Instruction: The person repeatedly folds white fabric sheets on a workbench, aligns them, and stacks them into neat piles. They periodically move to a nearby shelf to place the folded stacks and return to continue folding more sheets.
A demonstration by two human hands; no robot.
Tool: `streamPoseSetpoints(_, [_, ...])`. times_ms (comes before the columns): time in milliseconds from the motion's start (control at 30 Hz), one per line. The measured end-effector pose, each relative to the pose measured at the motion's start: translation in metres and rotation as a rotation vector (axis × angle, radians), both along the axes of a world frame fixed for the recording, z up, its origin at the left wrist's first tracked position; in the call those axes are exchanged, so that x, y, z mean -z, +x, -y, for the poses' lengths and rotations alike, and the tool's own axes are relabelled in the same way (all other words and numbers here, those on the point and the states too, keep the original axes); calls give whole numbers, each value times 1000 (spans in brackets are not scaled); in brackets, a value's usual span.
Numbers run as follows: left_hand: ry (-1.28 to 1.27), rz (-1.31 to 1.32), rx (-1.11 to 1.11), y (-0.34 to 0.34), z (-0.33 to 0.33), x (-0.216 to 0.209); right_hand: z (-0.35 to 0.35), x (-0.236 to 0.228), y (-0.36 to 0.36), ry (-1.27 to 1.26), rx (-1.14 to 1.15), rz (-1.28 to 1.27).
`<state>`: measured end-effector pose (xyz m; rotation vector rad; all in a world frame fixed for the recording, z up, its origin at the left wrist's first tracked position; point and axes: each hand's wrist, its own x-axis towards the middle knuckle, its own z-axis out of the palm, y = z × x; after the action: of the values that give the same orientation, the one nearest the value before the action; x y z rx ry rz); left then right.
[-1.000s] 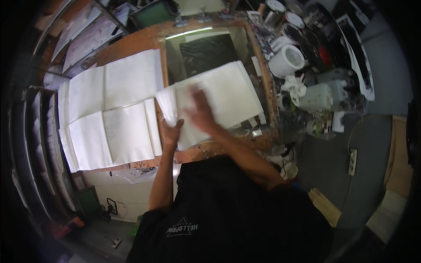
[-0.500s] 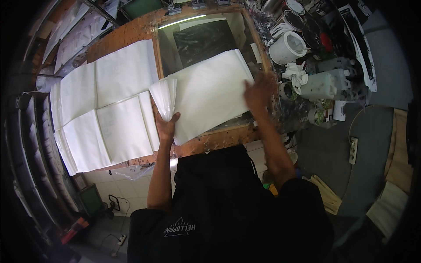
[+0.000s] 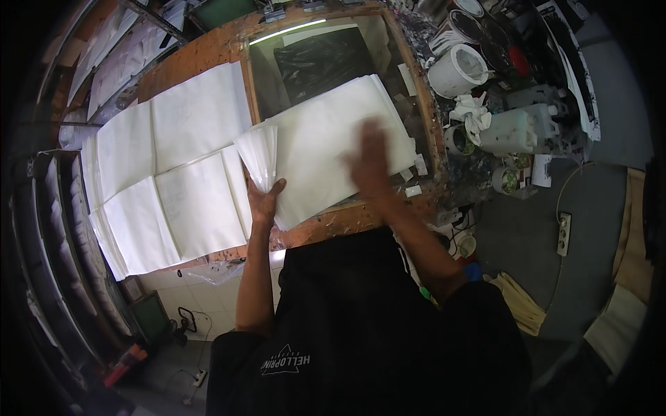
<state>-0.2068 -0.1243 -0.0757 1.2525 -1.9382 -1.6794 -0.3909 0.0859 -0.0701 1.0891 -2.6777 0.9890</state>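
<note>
White stack: thin white sheets (image 3: 326,139) lie at a slant over the near part of a glass panel (image 3: 385,52), their near left corner reaching onto its wooden border.
Gathered strip: at the left end of these sheets, a bunched white flap (image 3: 261,149) fans out toward the far side and narrows toward the near side.
Left hand: the left hand (image 3: 263,202) pinches the narrow near end of the flap, thumb on the right.
Right hand: the right hand (image 3: 371,159), blurred, is over the right half of the sheets, thumb apart from the fingers; whether it touches them I cannot tell.
Under the glass: a black sheet (image 3: 322,62) shows on the far side.
Left of the panel: overlapping white piles (image 3: 198,111) cover much of the wooden tabletop (image 3: 201,55).
Right of the panel: a white bucket (image 3: 447,78), crumpled white cloth (image 3: 470,114) and translucent jug (image 3: 508,130).
</note>
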Motion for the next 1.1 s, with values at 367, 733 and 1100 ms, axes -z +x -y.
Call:
streamPoseSetpoints(367, [141,-1,-8,-4,0,-20,13,10,-69,624,407,178])
streamPoseSetpoints(733, [162,-31,-70,-2,-7,-27,49,32,-175,278,-78,-253])
streamPoseSetpoints(1100, [124,105,-100,-1,-8,-26,75,17,-47,207,-635,41])
